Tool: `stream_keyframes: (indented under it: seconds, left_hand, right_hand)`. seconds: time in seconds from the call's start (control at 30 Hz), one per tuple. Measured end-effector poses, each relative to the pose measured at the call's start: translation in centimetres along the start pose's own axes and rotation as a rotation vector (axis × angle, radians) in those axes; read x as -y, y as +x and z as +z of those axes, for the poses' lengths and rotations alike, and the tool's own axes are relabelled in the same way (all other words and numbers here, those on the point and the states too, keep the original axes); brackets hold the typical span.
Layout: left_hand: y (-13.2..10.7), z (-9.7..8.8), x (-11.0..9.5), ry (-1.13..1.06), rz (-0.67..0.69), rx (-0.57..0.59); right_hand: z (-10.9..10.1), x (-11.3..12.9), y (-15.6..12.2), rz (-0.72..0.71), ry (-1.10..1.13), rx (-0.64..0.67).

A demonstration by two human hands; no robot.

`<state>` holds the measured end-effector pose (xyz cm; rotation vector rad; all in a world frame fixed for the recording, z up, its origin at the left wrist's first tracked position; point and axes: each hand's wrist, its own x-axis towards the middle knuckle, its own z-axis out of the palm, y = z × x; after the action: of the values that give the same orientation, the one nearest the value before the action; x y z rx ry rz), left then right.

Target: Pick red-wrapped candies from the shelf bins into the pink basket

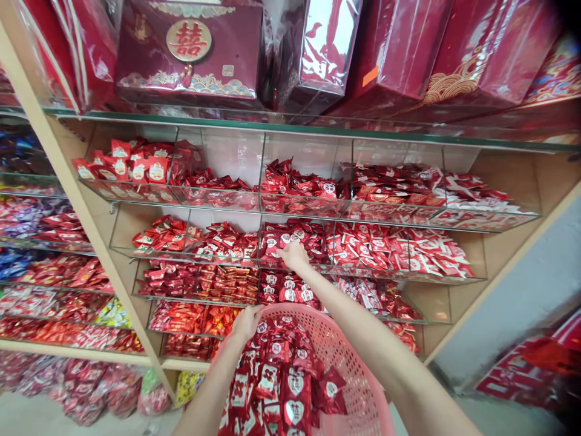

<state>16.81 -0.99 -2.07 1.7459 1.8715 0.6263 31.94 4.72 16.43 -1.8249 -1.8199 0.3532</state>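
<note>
My left hand (pixel 247 323) grips the far left rim of a pink plastic basket (pixel 349 357), fingers closed over the edge. Many dark red candy packets (pixel 295 381) with white printed labels lie in the basket, piled towards its left side. My right hand (pixel 296 257) reaches over the basket into a middle shelf compartment, at the front of a heap of dark red candy packets (pixel 313 235) with round white labels. Its fingers are curled in at the packets; whatever is between them is too small to make out.
Glass-fronted shelves (pixel 299 206) hold wrapped candies in divided compartments. A glass ledge (pixel 318 126) above bears large dark red gift boxes (pixel 190 54). A wooden upright (pixel 91 224) separates another candy rack at left. Bagged packets (pixel 86 387) lie low at left; red packaging (pixel 521 369) is at right.
</note>
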Motion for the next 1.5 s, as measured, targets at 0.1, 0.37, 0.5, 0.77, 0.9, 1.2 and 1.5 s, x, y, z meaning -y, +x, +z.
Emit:
stream_keyframes:
  seconds: [0.1,0.37,0.5,0.77,0.9,1.2,1.5]
  left_hand:
    - [0.2,0.2,0.3,0.004,0.052,-0.014]
    - [0.6,0.3,1.0,0.047,0.07,-0.015]
    - [0.8,0.5,1.3,0.035,0.066,-0.012]
    - [0.5,0.3,1.0,0.067,0.085,0.01]
    - [0.4,0.3,0.8,0.07,0.057,-0.001]
    - [0.5,0.4,1.0,0.075,0.043,-0.005]
    - [0.4,0.2,0.7,0.058,0.012,-0.004]
  right_hand:
    - [0.3,0.0,0.4,-0.002,0.082,-0.02]
    - [-1.5,-0.5,0.9,-0.247,0.467,-0.116]
    - [-3.9,-2.5,-2.1,-0.442,0.545,-0.13]
    - [-1.8,-11.7,-11.4,-0.457,0.414,0.353]
    - [1.7,-16.6,-13.5,-0.35,0.366,0.593]
    - [2.9,-20.8,-13.1,-0.123,0.373,0.951]
    - [3.8,-20.3,-12.9,0.099,0.193,1.03]
